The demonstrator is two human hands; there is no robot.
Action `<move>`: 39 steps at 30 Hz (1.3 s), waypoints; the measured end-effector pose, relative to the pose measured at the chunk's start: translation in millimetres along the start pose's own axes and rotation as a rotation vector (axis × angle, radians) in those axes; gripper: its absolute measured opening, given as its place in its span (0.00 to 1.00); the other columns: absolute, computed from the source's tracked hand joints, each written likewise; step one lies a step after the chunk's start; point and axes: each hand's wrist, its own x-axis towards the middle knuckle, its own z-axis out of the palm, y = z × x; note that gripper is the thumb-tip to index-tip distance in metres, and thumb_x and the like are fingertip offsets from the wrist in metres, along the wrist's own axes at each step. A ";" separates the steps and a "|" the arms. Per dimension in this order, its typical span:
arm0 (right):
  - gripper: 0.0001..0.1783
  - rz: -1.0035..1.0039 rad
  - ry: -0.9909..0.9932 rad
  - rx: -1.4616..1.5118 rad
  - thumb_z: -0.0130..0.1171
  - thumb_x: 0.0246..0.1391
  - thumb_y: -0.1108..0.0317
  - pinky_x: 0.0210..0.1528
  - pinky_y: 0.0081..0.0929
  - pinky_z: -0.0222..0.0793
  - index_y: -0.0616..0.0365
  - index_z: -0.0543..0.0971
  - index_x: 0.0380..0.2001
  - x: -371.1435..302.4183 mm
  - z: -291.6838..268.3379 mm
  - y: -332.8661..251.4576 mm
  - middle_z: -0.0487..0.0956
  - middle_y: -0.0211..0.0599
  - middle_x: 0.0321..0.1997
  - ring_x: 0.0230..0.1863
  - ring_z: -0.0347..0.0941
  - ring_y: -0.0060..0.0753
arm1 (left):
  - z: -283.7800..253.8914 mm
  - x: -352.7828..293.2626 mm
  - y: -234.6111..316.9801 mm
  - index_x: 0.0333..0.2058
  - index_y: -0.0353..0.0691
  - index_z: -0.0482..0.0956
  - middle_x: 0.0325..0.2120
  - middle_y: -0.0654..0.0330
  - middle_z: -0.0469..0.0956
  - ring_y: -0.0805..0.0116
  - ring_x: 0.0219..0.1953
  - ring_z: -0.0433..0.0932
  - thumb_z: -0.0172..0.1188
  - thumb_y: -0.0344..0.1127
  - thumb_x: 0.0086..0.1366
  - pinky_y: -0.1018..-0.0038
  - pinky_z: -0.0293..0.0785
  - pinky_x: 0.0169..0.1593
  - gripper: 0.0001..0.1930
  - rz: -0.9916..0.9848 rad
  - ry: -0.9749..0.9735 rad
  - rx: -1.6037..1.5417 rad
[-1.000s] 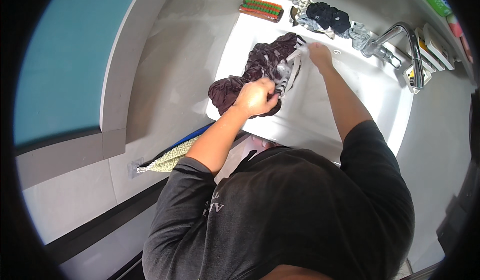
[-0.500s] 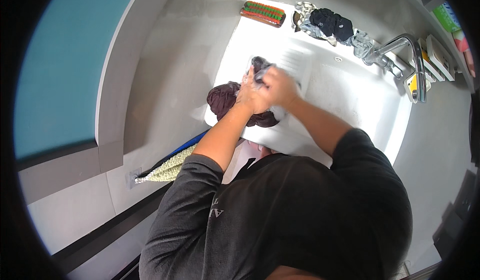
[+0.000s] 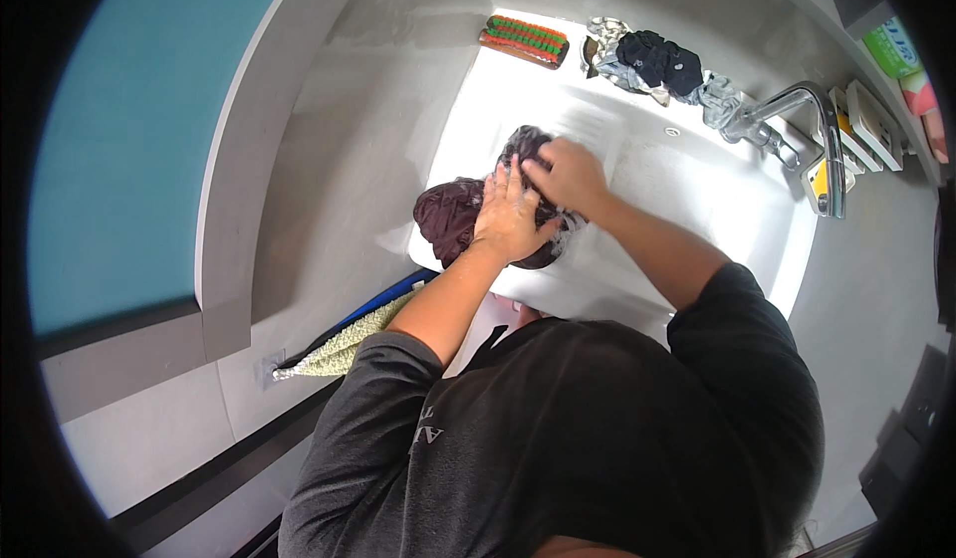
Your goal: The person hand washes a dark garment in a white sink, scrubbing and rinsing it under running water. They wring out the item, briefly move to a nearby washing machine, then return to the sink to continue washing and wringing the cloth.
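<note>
The white sink [image 3: 717, 185] held a dark garment [image 3: 448, 218] at left; along its far rim sat a brush [image 3: 525, 40] and small clothes [image 3: 657, 62].

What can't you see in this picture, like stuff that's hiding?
All in the head view:
- The dark cloth under the left hand: the spread hand covers it.
- The right hand's grip: its own curled fingers and the back of the hand hide what it pinches.
- The yellow thing: small, partly behind the faucet.
- Most of the feet: the black shirt blocks them.
</note>
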 end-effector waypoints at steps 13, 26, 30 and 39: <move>0.17 0.018 0.063 -0.478 0.50 0.60 0.50 0.51 0.66 0.61 0.44 0.78 0.46 52.3 -5.9 38.7 0.78 0.38 0.46 0.54 0.69 0.39 | 8.0 -36.6 3.0 0.66 0.36 0.58 0.67 0.41 0.54 0.48 0.69 0.54 0.55 0.58 0.61 0.52 0.46 0.70 0.42 -0.056 0.242 -0.070; 0.16 -0.213 0.257 -0.476 0.58 0.51 0.52 0.35 0.44 0.73 0.53 0.83 0.24 89.5 11.4 44.1 0.79 0.40 0.32 0.36 0.75 0.50 | 3.6 -14.9 1.9 0.67 0.45 0.57 0.69 0.47 0.52 0.52 0.71 0.51 0.49 0.57 0.66 0.53 0.37 0.72 0.36 0.021 0.124 -0.035; 0.16 -0.183 0.098 -0.162 0.59 0.51 0.52 0.35 0.45 0.72 0.52 0.82 0.23 54.9 12.3 11.2 0.79 0.40 0.30 0.35 0.75 0.48 | 7.6 -13.8 1.1 0.66 0.43 0.59 0.70 0.48 0.49 0.52 0.72 0.48 0.50 0.56 0.66 0.53 0.38 0.72 0.35 -0.007 0.087 -0.034; 0.15 -0.279 0.269 -0.410 0.60 0.50 0.51 0.54 0.51 0.66 0.51 0.82 0.30 100.1 -4.0 53.8 0.81 0.35 0.37 0.46 0.76 0.42 | 20.3 -25.2 -6.8 0.44 0.38 0.80 0.55 0.56 0.74 0.55 0.60 0.69 0.59 0.40 0.61 0.58 0.64 0.61 0.15 0.218 0.529 -0.174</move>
